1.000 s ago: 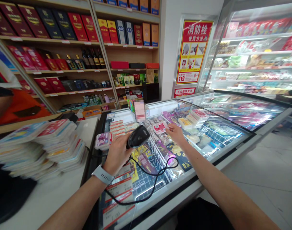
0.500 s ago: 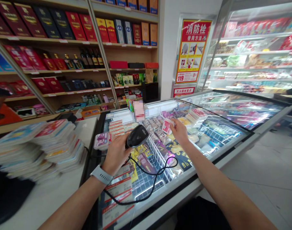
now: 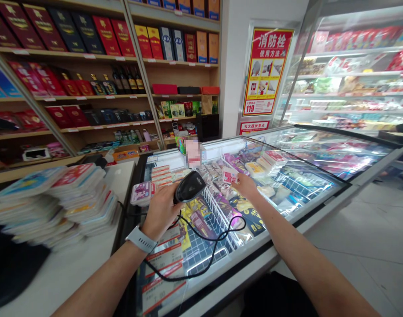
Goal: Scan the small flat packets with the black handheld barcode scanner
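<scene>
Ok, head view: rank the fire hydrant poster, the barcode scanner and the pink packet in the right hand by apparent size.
1. Fire hydrant poster, largest, though farther off.
2. Barcode scanner, looks bigger than the packet.
3. Pink packet in the right hand, smallest.

Black corded barcode scanner (image 3: pixel 190 187), held in left hand (image 3: pixel 160 212), points right toward small pink-and-white packet (image 3: pixel 230 176) pinched in right hand (image 3: pixel 247 186).

The left arm (image 3: pixel 98 277) and the right arm (image 3: pixel 315 264) both reach up and in from the bottom of the view. The left hand (image 3: pixel 161 212) is curled shut, its fingers (image 3: pixel 164 198) wrapped tight. The right hand (image 3: pixel 246 187) sits higher and farther out, its fingers pinched together with the thumb.
</scene>
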Demonstrator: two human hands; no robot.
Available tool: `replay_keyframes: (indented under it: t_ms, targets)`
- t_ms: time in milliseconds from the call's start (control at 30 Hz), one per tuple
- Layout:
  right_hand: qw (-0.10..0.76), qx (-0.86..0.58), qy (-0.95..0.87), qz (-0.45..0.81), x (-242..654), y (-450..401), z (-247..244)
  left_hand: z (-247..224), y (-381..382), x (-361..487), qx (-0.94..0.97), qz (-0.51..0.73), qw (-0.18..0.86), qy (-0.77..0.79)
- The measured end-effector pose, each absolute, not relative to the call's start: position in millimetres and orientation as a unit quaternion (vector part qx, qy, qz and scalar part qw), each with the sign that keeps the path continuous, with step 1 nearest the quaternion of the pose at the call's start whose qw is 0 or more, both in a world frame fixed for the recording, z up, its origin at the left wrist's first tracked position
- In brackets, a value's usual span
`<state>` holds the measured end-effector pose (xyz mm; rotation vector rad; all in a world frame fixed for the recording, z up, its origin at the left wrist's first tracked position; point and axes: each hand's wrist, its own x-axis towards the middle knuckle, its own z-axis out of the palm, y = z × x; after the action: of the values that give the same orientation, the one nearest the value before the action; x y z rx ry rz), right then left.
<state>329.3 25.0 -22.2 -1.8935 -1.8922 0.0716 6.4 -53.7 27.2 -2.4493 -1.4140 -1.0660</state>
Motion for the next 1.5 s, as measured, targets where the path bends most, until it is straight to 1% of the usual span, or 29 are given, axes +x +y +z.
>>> replay_keyframes:
  t_ms: [200, 333, 500, 867, 1033, 1233, 1500]
  targets:
    - [0.344, -0.682, -0.641, 0.073, 330.6, 25.1, -15.2, 28.4, -54.7, 7.1, -0.807, -0.355, 0.055, -0.468]
    - [0.415, -0.656, -0.614, 0.141, 333.0, 26.5, -16.7, 26.2, -53.3, 6.4, -0.805, -0.349, 0.045, -0.478]
    - [0.492, -0.598, -0.591, 0.226, 333.0, 28.8, -19.9, 25.4, -51.9, 5.2, -0.811, -0.337, 0.039, -0.477]
    - [0.642, -0.475, -0.492, 0.347, 334.4, 33.9, -17.5, 25.1, -52.7, 6.4, -0.812, -0.35, 0.053, -0.464]
    - [0.661, -0.458, -0.472, 0.361, 334.7, 30.7, -13.8, 24.7, -52.0, 6.9, -0.81, -0.348, 0.044, -0.471]
    - [0.659, -0.447, -0.485, 0.361, 332.6, 28.9, -10.0, 23.5, -51.0, 6.2, -0.812, -0.345, 0.044, -0.469]
    - [0.652, -0.487, -0.484, 0.323, 333.1, 30.7, -10.4, 24.3, -51.6, 7.3, -0.815, -0.347, 0.056, -0.461]
